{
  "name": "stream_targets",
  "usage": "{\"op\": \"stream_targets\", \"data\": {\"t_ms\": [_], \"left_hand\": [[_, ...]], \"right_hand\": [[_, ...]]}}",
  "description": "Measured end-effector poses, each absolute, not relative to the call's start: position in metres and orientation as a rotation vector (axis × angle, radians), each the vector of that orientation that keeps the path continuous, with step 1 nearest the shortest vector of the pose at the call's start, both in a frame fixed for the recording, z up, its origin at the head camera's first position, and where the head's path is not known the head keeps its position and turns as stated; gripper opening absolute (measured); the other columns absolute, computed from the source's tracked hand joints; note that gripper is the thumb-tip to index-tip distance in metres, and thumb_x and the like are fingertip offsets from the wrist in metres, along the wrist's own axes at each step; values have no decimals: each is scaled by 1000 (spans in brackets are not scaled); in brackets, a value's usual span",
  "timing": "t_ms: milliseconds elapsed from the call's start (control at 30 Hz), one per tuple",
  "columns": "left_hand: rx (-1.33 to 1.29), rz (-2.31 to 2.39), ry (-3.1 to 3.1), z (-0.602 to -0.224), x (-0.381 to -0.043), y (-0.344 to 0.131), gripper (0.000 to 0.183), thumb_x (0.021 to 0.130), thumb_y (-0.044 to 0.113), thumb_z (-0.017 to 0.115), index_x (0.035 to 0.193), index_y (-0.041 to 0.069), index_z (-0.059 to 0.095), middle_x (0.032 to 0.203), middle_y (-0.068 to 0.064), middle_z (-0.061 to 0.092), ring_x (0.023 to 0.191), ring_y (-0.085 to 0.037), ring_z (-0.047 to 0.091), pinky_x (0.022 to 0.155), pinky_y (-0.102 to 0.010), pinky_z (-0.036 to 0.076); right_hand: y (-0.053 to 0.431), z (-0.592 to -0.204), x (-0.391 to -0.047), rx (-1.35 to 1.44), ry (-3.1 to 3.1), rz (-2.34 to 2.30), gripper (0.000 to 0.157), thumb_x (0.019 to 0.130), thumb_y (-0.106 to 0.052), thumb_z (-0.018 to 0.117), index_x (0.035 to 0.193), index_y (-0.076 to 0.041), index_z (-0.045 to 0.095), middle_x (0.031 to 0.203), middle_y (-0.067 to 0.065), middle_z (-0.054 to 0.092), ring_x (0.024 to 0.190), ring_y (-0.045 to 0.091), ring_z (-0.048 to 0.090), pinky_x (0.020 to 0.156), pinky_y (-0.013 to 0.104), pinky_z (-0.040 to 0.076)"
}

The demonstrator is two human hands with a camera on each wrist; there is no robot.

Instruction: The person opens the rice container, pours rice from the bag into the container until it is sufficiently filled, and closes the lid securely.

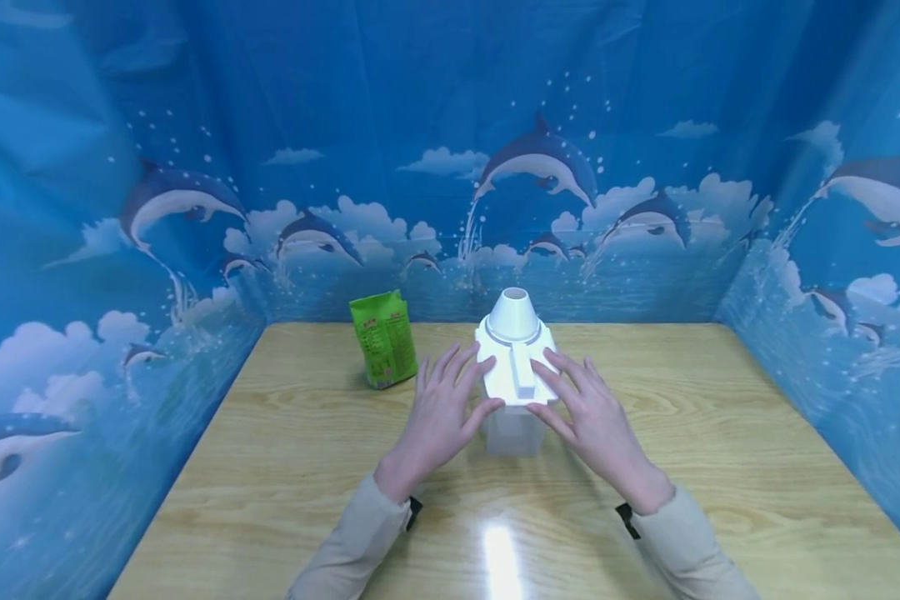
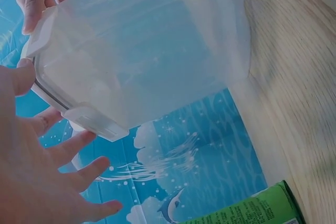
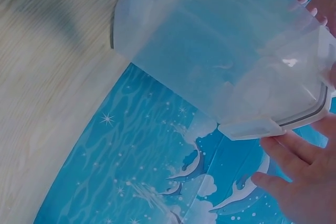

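Observation:
A translucent plastic storage container point(image 1: 513, 437) stands upright on the table. Its white lid point(image 1: 498, 385) carries a cone-shaped spout point(image 1: 513, 315), a raised bar and side clips. On the left side of the lid, my left hand point(image 1: 442, 408) touches the edge, fingers spread, with fingertips at a clip point(image 2: 97, 121) in the left wrist view. My right hand point(image 1: 596, 417) mirrors it at the right edge; in the right wrist view its fingertips meet another clip point(image 3: 252, 128). The container walls point(image 3: 184, 45) look cloudy, with the blue backdrop showing through.
A green printed packet point(image 1: 385, 340) stands at the back left of the wooden table point(image 1: 285, 467), apart from the container. Blue dolphin-print curtains point(image 1: 375, 100) enclose the back and both sides. A bright light reflection lies on the tabletop nearer to me.

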State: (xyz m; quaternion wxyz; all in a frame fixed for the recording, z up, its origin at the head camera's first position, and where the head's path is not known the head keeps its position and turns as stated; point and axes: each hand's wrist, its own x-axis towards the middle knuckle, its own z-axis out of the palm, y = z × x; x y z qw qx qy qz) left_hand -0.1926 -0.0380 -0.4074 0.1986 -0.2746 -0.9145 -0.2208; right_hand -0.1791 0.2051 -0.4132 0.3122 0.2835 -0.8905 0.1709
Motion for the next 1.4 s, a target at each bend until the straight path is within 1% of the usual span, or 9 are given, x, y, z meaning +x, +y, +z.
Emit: {"op": "stream_targets", "data": {"t_ms": [367, 567, 767, 900, 1000, 1100, 1233, 1333, 1400], "left_hand": [[-770, -608, -2576, -406, -193, -40, 57, 101, 51, 54, 149, 20, 49, 159, -9, 39, 147, -37, 33, 115, -72, 18], [-777, -594, -2573, -407, -193, -40, 58, 101, 53, 53, 149, 22, 49, 160, -8, 39, 147, -38, 33, 115, -72, 18], [-779, -613, -2593, -409, -191, -41, 60, 101, 58, 48, 150, 25, 47, 161, -6, 37, 149, -34, 31, 116, -71, 16], [-778, -736, -2589, -408, -192, -42, 52, 104, 52, 47, 149, 26, 49, 161, -4, 38, 149, -35, 32, 116, -71, 16], [-777, -841, -2529, -406, -194, -45, 44, 105, 42, 51, 145, 23, 55, 156, -5, 45, 145, -37, 38, 116, -70, 21], [-738, -899, -2473, -400, -198, -47, 39, 104, 34, 58, 138, 15, 61, 145, -9, 57, 137, -34, 50, 115, -60, 35], [-565, -1106, -2538, -389, -204, -50, 36, 103, 27, 61, 133, 8, 63, 130, -10, 67, 118, -28, 64, 99, -45, 54], [-400, -1422, -2600, -383, -211, -50, 36, 103, 27, 60, 134, 7, 62, 126, -11, 68, 108, -27, 68, 85, -38, 60], [-304, -1710, -2590, -380, -217, -50, 39, 104, 27, 60, 136, 5, 59, 125, -14, 66, 107, -28, 68, 81, -36, 61]], "right_hand": [[208, -399, -188, 832, -2335, 462, 73, 102, -64, 34, 145, -9, 52, 141, 18, 55, 125, 38, 56, 110, 67, 37], [205, -394, -193, 882, -2353, 332, 69, 105, -61, 28, 155, -15, 41, 159, 9, 41, 144, 33, 41, 120, 61, 25], [201, -398, -191, 899, -2322, 245, 62, 109, -54, 23, 152, -17, 47, 157, 8, 45, 144, 32, 40, 123, 58, 19], [199, -399, -190, 894, -2310, 242, 60, 109, -53, 24, 151, -17, 48, 156, 8, 46, 144, 31, 41, 123, 58, 21], [198, -398, -190, 898, -2299, 239, 59, 110, -52, 25, 151, -17, 49, 155, 8, 47, 143, 32, 42, 123, 57, 21], [198, -397, -191, 901, -2301, 242, 59, 110, -52, 25, 151, -18, 49, 155, 8, 47, 143, 32, 42, 123, 56, 21], [198, -398, -191, 892, -2325, 256, 59, 110, -52, 24, 152, -19, 48, 156, 7, 46, 143, 31, 42, 125, 54, 19], [197, -398, -191, 888, -2332, 277, 60, 109, -53, 24, 152, -18, 48, 156, 8, 46, 143, 31, 43, 125, 53, 18], [197, -398, -192, 886, -2334, 287, 61, 109, -54, 24, 152, -18, 47, 156, 8, 46, 143, 31, 43, 125, 53, 19]]}}
